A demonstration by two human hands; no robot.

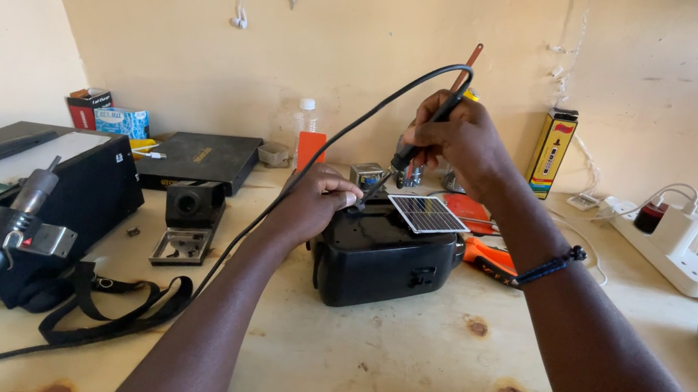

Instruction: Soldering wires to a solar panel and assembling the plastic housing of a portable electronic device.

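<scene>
The black box-shaped device [383, 264] stands on the wooden table [394, 376], its long side running left to right, with a small solar panel [429, 214] lying on top. The left hand [316, 205] rests on its top, fingers pinched closed at the spot being worked. The right hand [459, 139] holds the soldering iron [420, 146] like a pen; its long axis slants down-left, tip toward that spot. I think the tip should touch briefly while the left hand keeps steady.
</scene>
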